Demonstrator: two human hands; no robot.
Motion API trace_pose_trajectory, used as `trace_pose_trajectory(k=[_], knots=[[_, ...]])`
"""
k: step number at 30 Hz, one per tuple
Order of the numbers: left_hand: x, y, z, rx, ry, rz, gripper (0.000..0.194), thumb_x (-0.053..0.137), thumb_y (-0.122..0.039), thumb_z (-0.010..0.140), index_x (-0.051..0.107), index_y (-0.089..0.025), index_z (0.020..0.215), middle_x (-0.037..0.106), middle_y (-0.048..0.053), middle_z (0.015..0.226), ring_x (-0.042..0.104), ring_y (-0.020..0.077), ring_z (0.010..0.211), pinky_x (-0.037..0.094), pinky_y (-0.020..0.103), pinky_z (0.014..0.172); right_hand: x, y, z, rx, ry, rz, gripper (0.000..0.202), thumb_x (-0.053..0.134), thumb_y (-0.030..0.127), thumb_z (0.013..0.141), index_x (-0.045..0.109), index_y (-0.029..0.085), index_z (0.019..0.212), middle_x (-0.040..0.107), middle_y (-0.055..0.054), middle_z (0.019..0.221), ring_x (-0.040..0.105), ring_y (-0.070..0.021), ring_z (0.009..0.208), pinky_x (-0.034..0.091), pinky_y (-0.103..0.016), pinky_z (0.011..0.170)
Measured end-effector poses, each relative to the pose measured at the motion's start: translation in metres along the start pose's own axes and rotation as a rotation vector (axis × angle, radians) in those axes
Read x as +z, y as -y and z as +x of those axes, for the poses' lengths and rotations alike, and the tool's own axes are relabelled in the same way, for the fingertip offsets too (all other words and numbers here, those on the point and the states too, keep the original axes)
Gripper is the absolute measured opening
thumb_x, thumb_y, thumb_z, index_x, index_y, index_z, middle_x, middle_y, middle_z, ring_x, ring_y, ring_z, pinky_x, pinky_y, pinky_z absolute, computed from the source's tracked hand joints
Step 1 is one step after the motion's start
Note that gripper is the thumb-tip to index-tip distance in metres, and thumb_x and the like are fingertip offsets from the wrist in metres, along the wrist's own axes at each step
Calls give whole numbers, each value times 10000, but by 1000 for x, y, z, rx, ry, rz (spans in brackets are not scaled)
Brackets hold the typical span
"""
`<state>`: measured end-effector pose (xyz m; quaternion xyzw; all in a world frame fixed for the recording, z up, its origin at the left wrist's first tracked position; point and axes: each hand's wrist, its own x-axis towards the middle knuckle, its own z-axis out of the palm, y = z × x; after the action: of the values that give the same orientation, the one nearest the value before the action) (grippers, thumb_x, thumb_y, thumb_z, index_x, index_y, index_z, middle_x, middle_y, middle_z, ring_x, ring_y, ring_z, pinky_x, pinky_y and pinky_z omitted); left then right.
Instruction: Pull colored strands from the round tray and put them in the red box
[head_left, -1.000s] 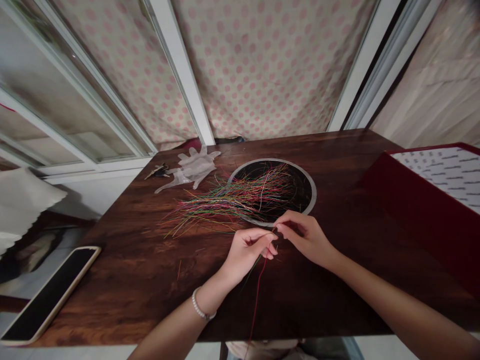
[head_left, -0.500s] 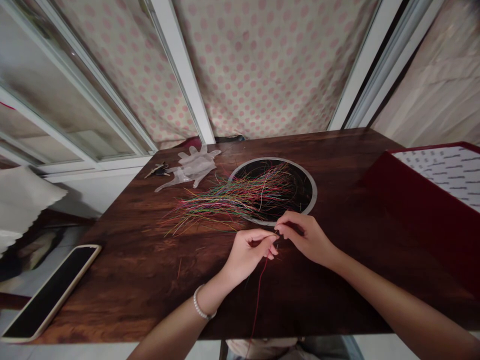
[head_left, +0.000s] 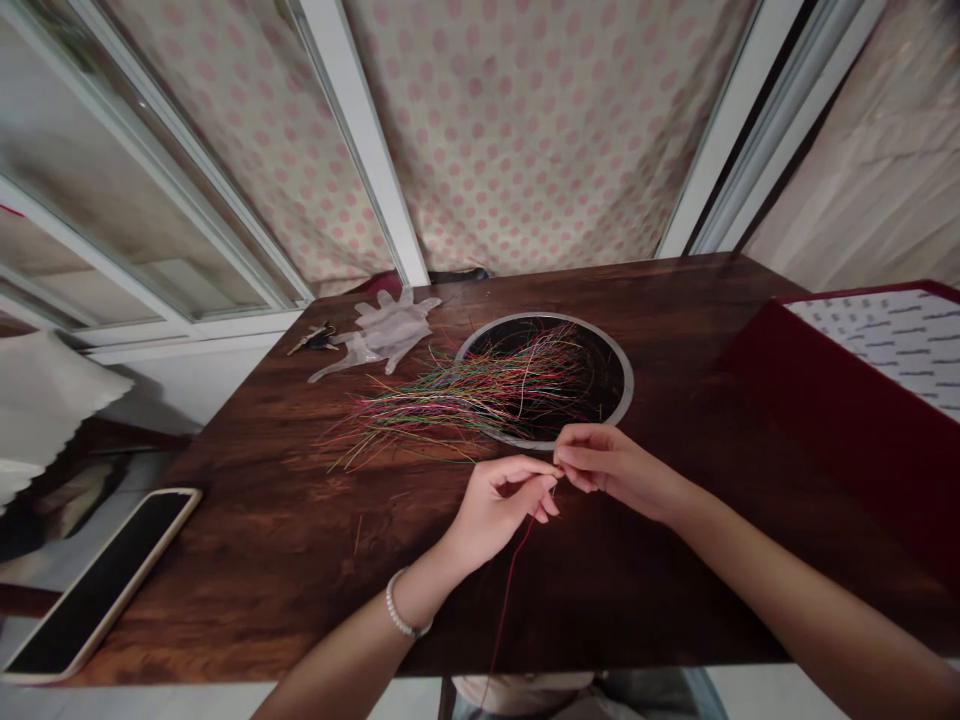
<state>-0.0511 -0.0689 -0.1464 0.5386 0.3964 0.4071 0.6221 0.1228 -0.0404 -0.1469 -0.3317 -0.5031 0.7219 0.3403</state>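
A thin red wire (head_left: 508, 590) hangs from the fingers of my left hand (head_left: 499, 510), down past the table's front edge. Thumb and forefinger of that hand are pinched together on it. My right hand (head_left: 615, 465) is closed, its fingertips meeting those of the left. What lies between the right fingertips is too small to make out. Just beyond both hands, a loose bundle of thin many-coloured wires (head_left: 450, 395) lies partly across a round black plate with a grey rim (head_left: 628, 375).
Behind the bundle lie a clear plastic glove (head_left: 394, 330) and some keys (head_left: 315, 338). A phone (head_left: 97, 590) rests at the left table edge. On the right stands a dark red box (head_left: 817, 420) with a patterned white top. A few wire scraps (head_left: 358, 535) dot the wooden table (head_left: 262, 560).
My right hand's fingers have curled in more and its thumb has come down closer to the left fingertips. The hanging wire has swung slightly left. My left hand stays nearly still.
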Motion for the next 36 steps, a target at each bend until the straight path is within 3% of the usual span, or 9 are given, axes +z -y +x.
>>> trace_pose_trajectory(k=[5,11,15,20,23,28,32,36], knots=[[-2,2,1,-28,-17,-53,216,672,-329,735,692,-122,796,645,16,555,562,98,468,480,215,484,4,-3,0,-130,-56,-101,238,623,371,787,570,145,733,527,14,631,418,-65,496,291,-203,453],[-4,3,2,-45,-64,-100,190,670,-300,745,694,-121,806,638,8,539,548,85,465,461,197,489,9,-4,-5,-411,-219,-540,134,525,263,855,602,159,822,573,-22,726,496,-109,605,412,-237,550],[-4,2,3,-51,-89,-83,203,669,-303,743,700,-119,822,639,8,541,546,85,462,465,200,489,10,-5,-6,-529,-270,-803,98,517,200,840,607,173,867,572,-27,715,510,-126,619,403,-246,544],[-2,1,2,-39,-102,-18,219,666,-317,739,698,-111,805,639,12,537,548,92,455,478,212,489,10,-5,-6,-593,-268,-901,72,544,217,827,583,182,777,526,-4,658,471,-110,571,384,-233,517],[-1,3,1,-3,-114,51,200,640,-299,761,696,-115,816,641,11,551,553,92,463,483,207,494,10,-4,-6,-569,-259,-879,128,533,224,836,565,177,722,508,3,633,440,-104,554,356,-230,505],[-2,9,-2,101,-153,279,171,596,-265,796,700,-131,813,651,23,591,574,104,488,490,210,517,9,-1,-5,-334,-179,-726,196,518,254,838,550,161,669,465,23,578,391,-98,538,295,-223,480],[-3,13,-3,151,-112,421,198,554,-274,826,708,-149,823,662,30,620,594,116,508,498,218,536,3,1,-2,-204,-96,-592,228,536,289,809,512,155,627,388,46,556,347,-88,532,263,-220,488],[-2,16,-3,133,-43,420,201,547,-283,829,708,-163,821,667,32,621,597,127,513,496,231,536,-2,2,0,-118,-37,-533,243,551,281,777,490,150,581,376,56,541,332,-77,517,246,-218,490]])
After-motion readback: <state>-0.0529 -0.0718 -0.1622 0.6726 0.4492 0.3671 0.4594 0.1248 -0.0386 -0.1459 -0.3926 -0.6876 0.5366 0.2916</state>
